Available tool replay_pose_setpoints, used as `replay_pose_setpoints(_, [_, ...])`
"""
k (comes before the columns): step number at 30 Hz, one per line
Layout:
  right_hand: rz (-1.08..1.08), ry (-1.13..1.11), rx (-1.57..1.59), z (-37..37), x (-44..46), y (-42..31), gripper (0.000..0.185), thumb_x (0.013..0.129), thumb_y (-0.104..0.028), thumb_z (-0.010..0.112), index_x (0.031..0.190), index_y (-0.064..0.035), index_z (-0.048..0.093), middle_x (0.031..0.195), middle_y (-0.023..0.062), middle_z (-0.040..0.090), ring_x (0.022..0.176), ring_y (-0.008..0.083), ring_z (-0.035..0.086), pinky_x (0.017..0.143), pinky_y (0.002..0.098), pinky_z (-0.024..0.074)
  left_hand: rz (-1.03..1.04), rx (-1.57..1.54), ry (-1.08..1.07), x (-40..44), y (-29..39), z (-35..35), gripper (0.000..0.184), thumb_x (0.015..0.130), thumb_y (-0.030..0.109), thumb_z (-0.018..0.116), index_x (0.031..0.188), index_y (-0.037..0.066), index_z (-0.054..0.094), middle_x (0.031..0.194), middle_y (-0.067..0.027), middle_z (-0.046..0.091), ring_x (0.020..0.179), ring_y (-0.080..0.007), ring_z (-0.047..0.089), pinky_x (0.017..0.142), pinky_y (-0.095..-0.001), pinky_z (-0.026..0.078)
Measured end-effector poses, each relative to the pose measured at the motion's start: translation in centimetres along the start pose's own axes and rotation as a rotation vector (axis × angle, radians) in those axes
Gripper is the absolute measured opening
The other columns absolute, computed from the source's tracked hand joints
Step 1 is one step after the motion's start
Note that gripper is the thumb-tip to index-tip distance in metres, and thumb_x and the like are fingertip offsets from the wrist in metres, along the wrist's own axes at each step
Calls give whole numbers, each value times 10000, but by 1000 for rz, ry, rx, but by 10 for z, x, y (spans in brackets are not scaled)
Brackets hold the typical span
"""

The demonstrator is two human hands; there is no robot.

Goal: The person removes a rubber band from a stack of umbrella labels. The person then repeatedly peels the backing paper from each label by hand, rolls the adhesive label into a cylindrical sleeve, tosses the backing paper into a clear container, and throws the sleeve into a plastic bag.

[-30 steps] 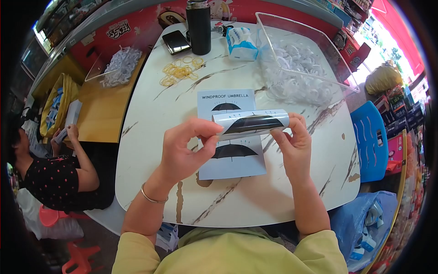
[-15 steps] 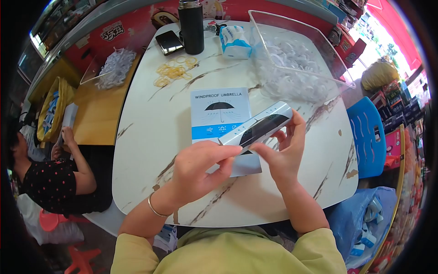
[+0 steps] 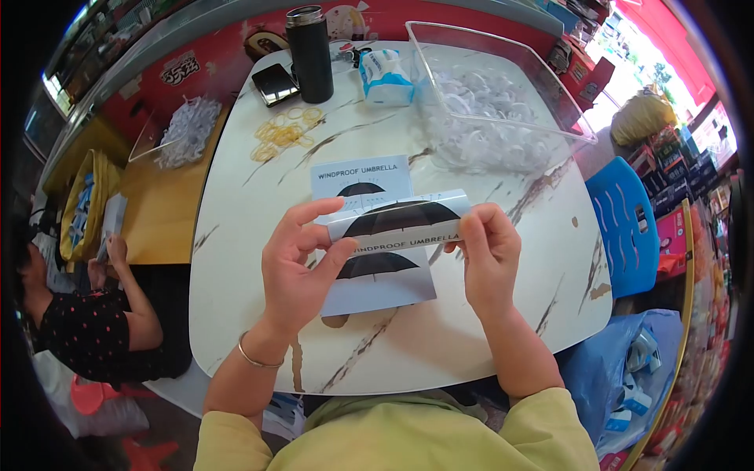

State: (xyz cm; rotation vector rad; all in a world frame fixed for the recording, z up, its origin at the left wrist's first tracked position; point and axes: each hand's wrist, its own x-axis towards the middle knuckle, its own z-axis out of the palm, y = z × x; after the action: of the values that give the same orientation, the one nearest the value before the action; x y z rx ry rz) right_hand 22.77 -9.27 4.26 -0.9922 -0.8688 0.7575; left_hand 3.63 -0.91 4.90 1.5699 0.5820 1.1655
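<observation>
A printed sheet (image 3: 400, 224) rolled into a tube, with a black umbrella picture and the words "WINDPROOF UMBRELLA", is held level between my hands. My left hand (image 3: 297, 263) grips its left end, thumb in front and index finger raised a little above. At the right end, my right hand (image 3: 488, 255) pinches the roll between thumb and fingers. Beneath it on the table lie flat printed sheets (image 3: 377, 294) with the same umbrella design, partly hidden by the roll and my left hand.
On the marbled table (image 3: 259, 314) are yellow rubber bands (image 3: 284, 135), a black phone (image 3: 275, 84), a black flask (image 3: 309, 59), a tissue pack (image 3: 386, 78) and a clear bin (image 3: 503, 118) of white plastic pieces. A blue chair (image 3: 623, 228) stands right. Another person (image 3: 98, 330) sits left, holding something white.
The roll has turned from a slant to nearly level, and its printed lettering now faces me. My left hand has shifted left to its end. My right hand has moved slightly down.
</observation>
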Motion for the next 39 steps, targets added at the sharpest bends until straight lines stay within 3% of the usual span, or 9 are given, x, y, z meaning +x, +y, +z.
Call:
replay_pose_setpoints(9, [-189,82,-218,20,-5,5,843,608,-97,832,1279,-49,324,960,38,506,915,120,520,801,258,425,370,457,-159,-11,18,11,329,740,-64,651,1059,6,604,899,-102,676,649,-142,632,590,-250,500])
replay_pose_setpoints(16, [41,-27,-92,-7,11,-20,552,776,-6,672,1245,-24,382,744,8,587,696,63,542,631,199,410,271,353,-84,-6,16,-3,365,730,-95,636,1082,-8,591,886,-96,669,643,-114,616,584,-216,475])
replay_pose_setpoints(17, [13,-110,-159,-14,13,-21,463,826,-7,612,1239,-20,402,743,16,602,691,62,555,637,194,418,172,275,-84,-7,10,-7,463,778,-61,615,1217,-23,474,724,-12,587,667,-36,504,640,-173,408])
replay_pose_setpoints(20, [-3,-212,-275,-22,14,-33,424,833,-24,612,1224,-55,452,754,21,608,729,58,568,673,211,435,-33,85,-31,-5,13,-10,491,757,-72,619,1223,-2,480,729,-23,611,658,-45,536,687,-177,433])
replay_pose_setpoints(23, [-90,-146,-324,-44,20,-55,338,817,-60,639,1136,-51,528,728,0,595,696,32,542,610,190,395,6,70,-117,2,5,-9,681,660,117,753,1248,-16,436,903,-53,612,811,-109,569,794,-242,424])
replay_pose_setpoints(26, [-197,-39,-117,-97,30,-67,392,813,-83,649,1181,-49,518,777,19,622,676,40,543,586,179,409,60,414,-399,7,20,-10,867,500,254,842,1221,-26,450,1133,-120,542,1036,-227,525,895,-345,405])
replay_pose_setpoints(31, [-545,-138,1045,-181,23,-91,365,867,-169,564,1227,-139,510,935,12,655,768,143,616,689,299,511,93,783,-683,-1,27,1,931,379,284,858,1188,3,492,1298,-195,426,1232,-369,366,1009,-437,318])
replay_pose_setpoints(34, [-691,-400,1284,-205,4,-113,459,780,-337,664,1160,-100,565,920,2,661,809,85,593,675,215,499,106,794,-690,-1,24,-1,888,391,229,853,1175,3,503,1303,-186,426,1238,-367,364,1006,-437,324])
replay_pose_setpoints(39, [-587,-310,1274,-199,9,-107,591,736,-444,677,1195,-102,528,896,6,653,797,99,590,659,209,489,70,714,-676,2,32,0,614,505,119,789,1063,-20,571,1207,-196,513,1180,-360,447,978,-426,363])
